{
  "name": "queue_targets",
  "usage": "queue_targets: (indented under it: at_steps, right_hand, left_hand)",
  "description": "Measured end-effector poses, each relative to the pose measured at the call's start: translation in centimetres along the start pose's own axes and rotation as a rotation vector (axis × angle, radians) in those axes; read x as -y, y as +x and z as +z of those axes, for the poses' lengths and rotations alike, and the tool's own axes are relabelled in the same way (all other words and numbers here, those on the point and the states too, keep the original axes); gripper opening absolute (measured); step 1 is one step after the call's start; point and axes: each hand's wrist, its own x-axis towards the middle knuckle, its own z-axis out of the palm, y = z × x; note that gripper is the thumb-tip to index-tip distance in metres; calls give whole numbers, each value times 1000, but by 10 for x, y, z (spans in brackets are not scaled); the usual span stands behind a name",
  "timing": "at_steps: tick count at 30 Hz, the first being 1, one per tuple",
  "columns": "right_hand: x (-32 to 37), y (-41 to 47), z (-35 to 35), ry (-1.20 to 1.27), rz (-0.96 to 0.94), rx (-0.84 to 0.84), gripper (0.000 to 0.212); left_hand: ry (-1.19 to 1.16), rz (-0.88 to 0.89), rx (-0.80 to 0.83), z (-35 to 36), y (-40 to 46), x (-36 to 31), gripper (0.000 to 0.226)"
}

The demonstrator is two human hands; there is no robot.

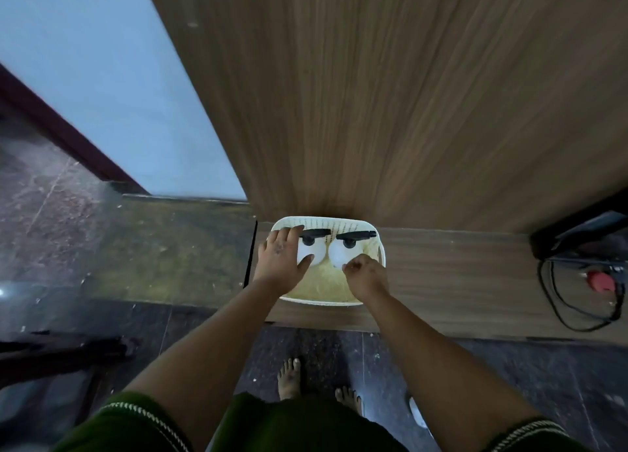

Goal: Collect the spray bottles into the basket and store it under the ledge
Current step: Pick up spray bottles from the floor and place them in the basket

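A cream perforated basket [317, 300] rests on a low wooden ledge [458, 282], its far rim against the wooden panel behind. Two white spray bottles with black trigger heads stand inside: the left bottle [314, 244] and the right bottle [343, 251]. My left hand [282, 259] lies over the left bottle with fingers spread, thumb on its white body. My right hand [367, 275] has its fingers curled and touches the right bottle's white body near the basket's right side. Whether either hand truly grips a bottle is unclear.
A tall wood-grain panel [390, 95] rises behind the ledge. A black device with looping cables and a red part [601, 280] lies at the ledge's right end. A glass pane [102, 88] is to the left. Dark tiled floor and bare feet [292, 378] lie below.
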Motion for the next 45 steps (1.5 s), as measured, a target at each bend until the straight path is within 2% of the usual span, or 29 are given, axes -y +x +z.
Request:
queue_targets:
  at_steps: [4, 9, 16, 20, 26, 29, 32, 34, 37, 40, 45]
  right_hand:
    - [12, -16, -1, -43, -166, 54, 26]
    - [35, -40, 12, -189, -351, 118, 31]
    - [76, -109, 78, -401, -614, 270, 32]
    - [94, -172, 131, -511, -845, 380, 36]
    - [93, -280, 211, -731, -1110, 584, 37]
    - [75, -338, 252, -858, -1252, 666, 39]
    - [44, -399, 288, -925, -1348, 734, 40]
    - [18, -439, 313, -987, -1416, 790, 40]
    - [-27, -494, 347, -1102, -1513, 861, 40]
    - [-77, -546, 373, -1222, -1581, 922, 41]
    - [-156, -624, 405, -1357, -1699, 1058, 41]
  left_hand:
    - [-46, -151, -51, -7, -45, 4, 63]
    - [30, -248, -81, -9, -115, 27, 69]
    - [-158, -704, -242, -4, -243, 75, 74]
    - [-214, -945, -328, 3, -331, 101, 73]
    - [-351, -1287, -379, 51, -470, 109, 71]
    - [-525, -1490, -434, 90, -540, 95, 73]
    - [-866, -1761, -619, 127, -612, 74, 77]
    - [-999, -1945, -723, 154, -667, 57, 77]
    - [-1066, -2157, -718, 198, -750, 18, 76]
    - [-1189, -2338, -790, 237, -809, -32, 75]
    - [-1289, -2475, -915, 286, -862, -85, 74]
